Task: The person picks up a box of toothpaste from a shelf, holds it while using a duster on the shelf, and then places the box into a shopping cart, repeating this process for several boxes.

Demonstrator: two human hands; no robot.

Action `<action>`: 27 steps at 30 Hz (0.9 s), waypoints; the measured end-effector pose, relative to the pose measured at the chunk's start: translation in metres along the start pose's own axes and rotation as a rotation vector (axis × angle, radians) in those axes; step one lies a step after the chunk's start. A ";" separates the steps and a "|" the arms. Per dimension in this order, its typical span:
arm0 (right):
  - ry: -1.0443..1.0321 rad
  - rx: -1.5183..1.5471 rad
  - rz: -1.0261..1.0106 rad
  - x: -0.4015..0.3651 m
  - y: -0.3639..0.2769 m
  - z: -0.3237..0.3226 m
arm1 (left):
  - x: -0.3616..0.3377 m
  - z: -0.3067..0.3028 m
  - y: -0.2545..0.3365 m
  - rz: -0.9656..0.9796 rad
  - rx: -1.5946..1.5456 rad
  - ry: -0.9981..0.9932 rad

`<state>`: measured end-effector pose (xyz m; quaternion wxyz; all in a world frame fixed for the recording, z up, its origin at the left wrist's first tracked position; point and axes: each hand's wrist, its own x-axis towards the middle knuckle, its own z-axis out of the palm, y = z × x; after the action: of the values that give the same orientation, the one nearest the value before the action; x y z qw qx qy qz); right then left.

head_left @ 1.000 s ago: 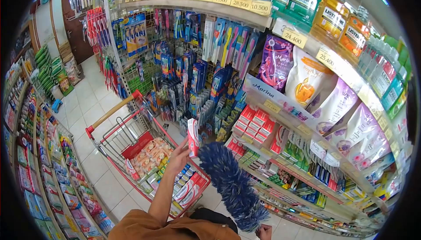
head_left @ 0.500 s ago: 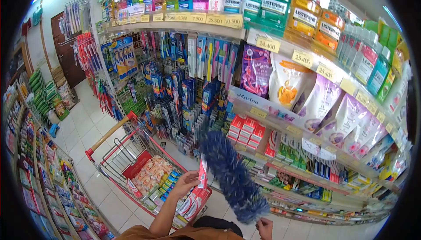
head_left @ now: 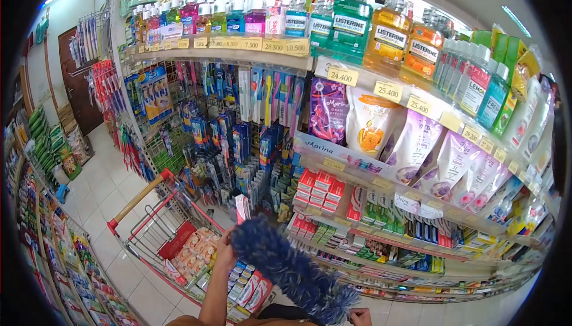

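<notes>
My left hand (head_left: 224, 251) is closed around a narrow white-and-red toothpaste box (head_left: 242, 208), held upright over the shopping cart's front end. A fluffy dark-blue duster (head_left: 292, 266) slants across the lower middle, its far end in front of the box's lower part and partly covering my fingers. At the bottom, my right hand (head_left: 359, 316) is closed at the duster's near end, on its handle, which is mostly hidden. Below my left arm lie several boxed packs (head_left: 255, 290) and pinkish packets (head_left: 199, 245) in the cart.
The shopping cart (head_left: 132, 208) stands on the tiled floor at left. Ahead, a shelf holds mouthwash bottles (head_left: 348, 25), pouches (head_left: 369, 123) and small red-and-white boxes (head_left: 319, 190). Toothbrush packs (head_left: 238, 141) hang behind the cart. Another stocked shelf (head_left: 65, 254) runs along the left.
My left hand has moved up and left with the toothpaste box. The duster has shifted left and lies at a flatter slant, now overlapping the hand. The view has turned slightly right.
</notes>
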<state>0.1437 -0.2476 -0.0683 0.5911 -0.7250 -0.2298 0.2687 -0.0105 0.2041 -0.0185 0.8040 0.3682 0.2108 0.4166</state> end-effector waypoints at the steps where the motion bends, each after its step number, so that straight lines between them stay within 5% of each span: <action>1: 0.028 -0.036 -0.009 0.002 0.009 0.000 | 0.001 -0.003 -0.002 -0.051 -0.020 -0.032; 10: 0.245 -0.008 0.022 0.032 -0.010 0.034 | -0.038 -0.007 -0.011 -0.192 -0.260 -0.441; 19: 0.100 0.025 0.112 0.017 -0.025 0.000 | -0.022 -0.015 -0.008 -0.135 -0.248 -0.209; 22: 0.030 0.010 0.235 0.016 -0.026 -0.001 | -0.033 -0.013 0.003 -0.384 -0.329 -0.111; 27: 0.222 -0.101 -0.035 0.023 -0.007 0.012 | -0.034 -0.044 -0.018 -0.184 -0.306 -0.446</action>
<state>0.1525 -0.2223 -0.0665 0.5804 -0.7749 -0.1888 0.1646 -0.0484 0.1873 -0.0593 0.9112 0.3045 -0.0041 0.2774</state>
